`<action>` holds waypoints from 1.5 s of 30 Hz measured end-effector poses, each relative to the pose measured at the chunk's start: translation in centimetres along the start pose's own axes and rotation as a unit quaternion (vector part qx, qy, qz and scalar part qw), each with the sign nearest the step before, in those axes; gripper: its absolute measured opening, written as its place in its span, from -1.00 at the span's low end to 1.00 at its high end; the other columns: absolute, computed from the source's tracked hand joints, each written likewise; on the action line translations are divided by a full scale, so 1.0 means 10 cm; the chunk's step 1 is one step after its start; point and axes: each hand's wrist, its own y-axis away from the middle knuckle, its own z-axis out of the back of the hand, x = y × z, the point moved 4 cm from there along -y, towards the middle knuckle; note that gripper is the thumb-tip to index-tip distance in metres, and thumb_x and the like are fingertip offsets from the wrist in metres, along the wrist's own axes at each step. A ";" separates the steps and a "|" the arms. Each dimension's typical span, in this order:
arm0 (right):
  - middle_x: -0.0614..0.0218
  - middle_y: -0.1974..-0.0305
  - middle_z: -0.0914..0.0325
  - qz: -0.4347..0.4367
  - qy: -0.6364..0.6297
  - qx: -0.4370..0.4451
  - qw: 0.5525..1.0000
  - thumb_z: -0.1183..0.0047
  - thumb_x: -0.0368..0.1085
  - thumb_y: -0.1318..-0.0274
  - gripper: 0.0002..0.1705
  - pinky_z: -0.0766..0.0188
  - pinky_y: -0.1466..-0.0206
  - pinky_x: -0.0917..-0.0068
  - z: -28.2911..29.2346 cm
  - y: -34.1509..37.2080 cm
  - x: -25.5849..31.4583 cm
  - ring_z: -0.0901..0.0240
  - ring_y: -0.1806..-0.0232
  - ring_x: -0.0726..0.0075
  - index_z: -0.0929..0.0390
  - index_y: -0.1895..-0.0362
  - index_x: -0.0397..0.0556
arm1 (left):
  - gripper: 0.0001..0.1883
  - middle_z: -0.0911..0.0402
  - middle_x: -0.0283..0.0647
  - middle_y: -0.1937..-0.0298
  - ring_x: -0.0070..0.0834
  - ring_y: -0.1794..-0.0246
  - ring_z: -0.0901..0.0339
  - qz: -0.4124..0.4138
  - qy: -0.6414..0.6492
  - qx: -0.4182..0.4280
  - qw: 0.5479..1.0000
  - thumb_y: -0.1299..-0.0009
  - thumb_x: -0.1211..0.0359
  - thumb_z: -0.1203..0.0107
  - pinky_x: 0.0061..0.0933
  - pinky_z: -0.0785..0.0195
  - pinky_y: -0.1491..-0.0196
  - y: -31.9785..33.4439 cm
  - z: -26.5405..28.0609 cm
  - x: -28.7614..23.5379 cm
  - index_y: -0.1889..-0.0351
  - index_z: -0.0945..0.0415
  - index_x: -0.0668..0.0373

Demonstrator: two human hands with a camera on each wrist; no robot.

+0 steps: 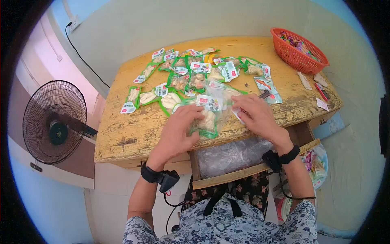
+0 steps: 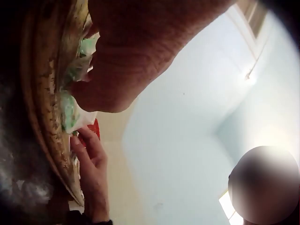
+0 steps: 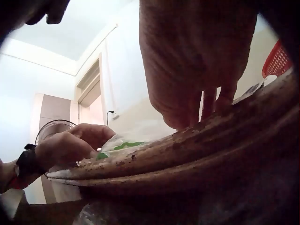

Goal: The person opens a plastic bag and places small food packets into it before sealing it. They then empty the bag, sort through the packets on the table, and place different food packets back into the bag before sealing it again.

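In the head view a green-edged food packet (image 1: 209,120) lies near the table's front edge, and a clear plastic bag (image 1: 222,106) overlaps it. My left hand (image 1: 177,128) rests on the packet's left side, fingers bent loosely and thumb near its lower part. On the bag's right side lies my right hand (image 1: 260,118), fingers spread over the plastic. The right wrist view shows the left hand (image 3: 70,143) beside the bag (image 3: 136,136). Many more packets (image 1: 178,81) are spread behind on the wooden table (image 1: 122,140); whether the fingertips pinch the bag is unclear.
An open drawer (image 1: 231,156) with clear plastic bags sits under the table's front edge. A red basket (image 1: 298,52) of small packets stands at the back right, near a red-and-black object (image 1: 322,92) and a card (image 1: 322,104). At the left is a fan (image 1: 57,122).
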 end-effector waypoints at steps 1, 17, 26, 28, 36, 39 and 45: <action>0.18 0.03 -0.65 -0.039 -0.041 0.003 0.998 -0.17 -0.30 -0.18 -0.69 -0.48 -0.03 0.16 0.00 0.00 -0.01 -0.54 -0.05 -0.01 -0.62 -0.04 0.03 | -0.59 -0.54 -0.10 -0.23 -0.10 -0.36 -0.40 -0.010 0.029 0.005 1.000 -0.24 0.38 -0.30 -0.13 -0.28 -0.39 0.00 0.01 0.02 -0.05 -0.52 0.16; 0.17 0.32 -0.59 -0.071 0.083 -0.053 0.993 -0.20 -0.20 -0.12 -0.74 -0.48 0.12 0.07 -0.08 -0.52 -0.08 -0.57 0.20 -0.02 -0.61 0.12 0.00 | -0.66 -0.56 -0.11 0.15 -0.20 0.12 -0.55 0.124 -0.142 -0.126 0.974 -0.40 0.42 -0.19 -0.24 -0.45 0.11 -0.02 -0.02 0.29 -0.13 -0.52 0.20; 0.21 0.36 -0.60 -0.205 -0.018 0.012 0.978 -0.20 -0.08 -0.20 -0.73 -0.45 0.25 0.08 0.14 -0.30 -0.08 -0.59 0.26 0.01 -0.57 0.29 -0.03 | -0.73 -0.58 -0.10 0.13 -0.17 0.10 -0.57 0.118 -0.123 -0.155 0.973 -0.35 0.45 -0.23 -0.20 -0.45 0.03 0.04 0.14 0.14 -0.01 -0.56 0.21; 0.22 0.38 -0.59 -0.204 -0.011 0.026 0.978 -0.20 -0.09 -0.20 -0.73 -0.45 0.26 0.10 0.13 -0.27 -0.09 -0.59 0.27 0.01 -0.57 0.30 -0.03 | -0.65 -0.59 -0.07 0.05 -0.11 0.01 -0.57 0.075 -0.116 -0.180 0.974 -0.33 0.45 -0.25 -0.17 -0.44 -0.04 0.01 0.16 -0.18 -0.08 -0.54 0.22; 0.25 0.41 -0.58 -0.233 -0.008 0.014 0.972 -0.25 -0.17 -0.14 -0.79 -0.41 0.33 0.17 0.12 -0.18 -0.15 -0.57 0.37 0.11 -0.59 0.35 -0.03 | -0.64 -0.58 -0.10 -0.15 0.02 -0.37 -0.38 0.049 -0.108 -0.083 0.989 -0.30 0.46 -0.24 -0.04 -0.30 -0.34 0.09 -0.12 -0.42 -0.08 -0.54 0.19; 0.26 0.42 -0.57 -0.219 -0.065 -0.026 0.973 -0.24 -0.27 -0.11 -0.85 -0.42 0.32 0.23 0.32 -0.07 0.08 -0.56 0.38 0.14 -0.58 0.34 -0.06 | -0.67 -0.58 -0.13 -0.16 0.03 -0.39 -0.36 0.073 -0.154 -0.066 0.983 -0.30 0.52 -0.20 -0.03 -0.29 -0.36 0.17 -0.03 -0.34 -0.05 -0.55 0.19; 0.26 0.25 -0.66 -0.269 -0.220 -0.098 0.932 -0.20 -0.41 -0.19 -0.93 -0.48 0.22 0.47 0.34 0.29 0.42 -0.60 0.30 0.44 -0.59 0.27 -0.13 | -0.66 -0.61 -0.10 -0.05 -0.01 -0.17 -0.48 0.087 -0.135 -0.144 0.976 -0.27 0.57 -0.20 -0.09 -0.35 -0.19 0.21 0.08 -0.53 -0.03 -0.55 0.22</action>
